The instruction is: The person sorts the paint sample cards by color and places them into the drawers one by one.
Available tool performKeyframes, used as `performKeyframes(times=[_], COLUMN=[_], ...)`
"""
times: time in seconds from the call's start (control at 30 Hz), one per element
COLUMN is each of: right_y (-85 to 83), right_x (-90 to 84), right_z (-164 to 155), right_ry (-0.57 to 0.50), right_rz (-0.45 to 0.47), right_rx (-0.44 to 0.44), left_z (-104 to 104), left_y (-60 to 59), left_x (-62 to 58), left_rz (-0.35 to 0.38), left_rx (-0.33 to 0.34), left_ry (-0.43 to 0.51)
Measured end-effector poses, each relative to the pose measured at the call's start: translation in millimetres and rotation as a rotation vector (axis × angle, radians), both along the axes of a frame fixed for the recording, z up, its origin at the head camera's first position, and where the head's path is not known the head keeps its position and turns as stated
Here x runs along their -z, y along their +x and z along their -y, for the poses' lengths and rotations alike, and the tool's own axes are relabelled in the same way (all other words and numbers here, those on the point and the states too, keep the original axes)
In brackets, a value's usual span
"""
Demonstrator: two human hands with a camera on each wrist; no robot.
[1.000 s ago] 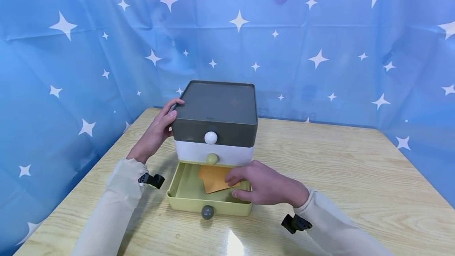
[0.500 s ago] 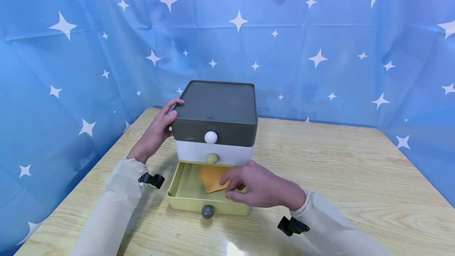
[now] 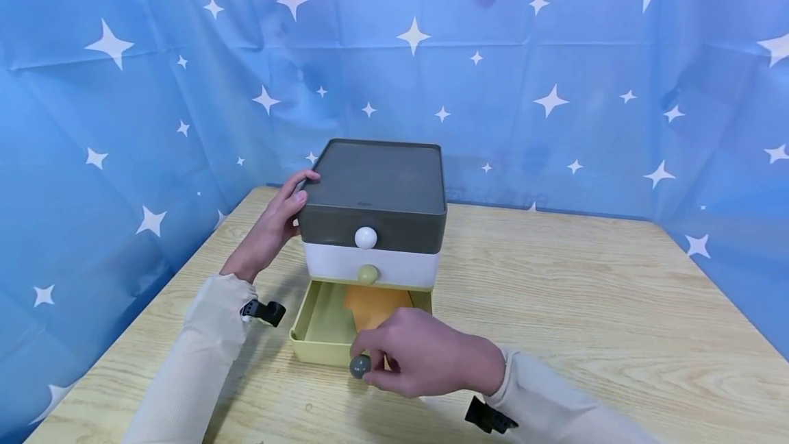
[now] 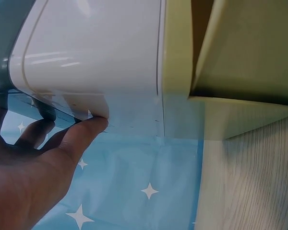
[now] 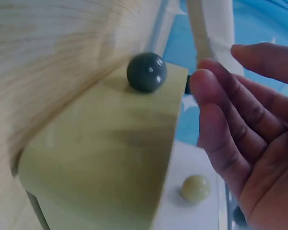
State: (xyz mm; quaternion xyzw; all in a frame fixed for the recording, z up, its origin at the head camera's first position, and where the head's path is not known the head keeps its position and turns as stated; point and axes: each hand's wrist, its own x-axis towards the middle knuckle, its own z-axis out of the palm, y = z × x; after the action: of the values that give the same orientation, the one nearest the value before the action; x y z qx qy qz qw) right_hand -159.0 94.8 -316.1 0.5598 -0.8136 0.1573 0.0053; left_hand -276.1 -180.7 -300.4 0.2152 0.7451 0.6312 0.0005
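A small drawer unit stands on the table, with a dark grey top tier (image 3: 376, 177), a white tier (image 3: 333, 260) and a pulled-out green bottom drawer (image 3: 320, 352). My left hand (image 3: 265, 235) rests against the unit's left side, fingertips on its upper edge; the left wrist view has the fingers on the grey and white walls. By the drawer's grey round knob (image 3: 360, 366), my right hand (image 3: 425, 355) has its thumb and index finger spread around it. In the right wrist view a gap shows between the fingertips (image 5: 206, 79) and the knob. A flat orange piece (image 3: 370, 307) lies inside the drawer, partly hidden by this hand.
The unit's upper tiers have a white knob (image 3: 366, 238) and a green knob (image 3: 368, 274). Beneath is a light wooden table (image 3: 585, 293). A blue curtain with white stars (image 3: 493, 74) hangs behind and along the sides.
My right hand has moved from over the drawer, near the orange piece, down and toward me to the grey knob. The left hand and the unit have kept their places.
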Motion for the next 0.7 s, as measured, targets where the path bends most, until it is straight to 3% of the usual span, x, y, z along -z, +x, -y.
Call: performKeyframes(times=[0.23, 0.4, 0.57, 0.7], right_y=[15.9, 19.4, 20.9, 19.9], right_x=[14.4, 28.1, 36.1, 39.5], right_z=[8.5, 13.4, 18.7, 19.4], right_ry=[0.221, 0.224, 0.227, 0.197], right_rz=[-0.387, -0.600, -0.746, -0.774], right_rx=[0.128, 0.177, 0.182, 0.182], left_z=[-0.2, -0.8, -0.1, 0.0], left_y=[0.1, -1.0, 0.0, 1.2], left_x=[-0.8, -2.6, -1.5, -0.2], left_rz=[-0.002, -0.004, -0.002, -0.003], left_rx=[-0.003, -0.003, -0.010, -0.007], left_ry=[-0.008, -0.011, -0.020, -0.021])
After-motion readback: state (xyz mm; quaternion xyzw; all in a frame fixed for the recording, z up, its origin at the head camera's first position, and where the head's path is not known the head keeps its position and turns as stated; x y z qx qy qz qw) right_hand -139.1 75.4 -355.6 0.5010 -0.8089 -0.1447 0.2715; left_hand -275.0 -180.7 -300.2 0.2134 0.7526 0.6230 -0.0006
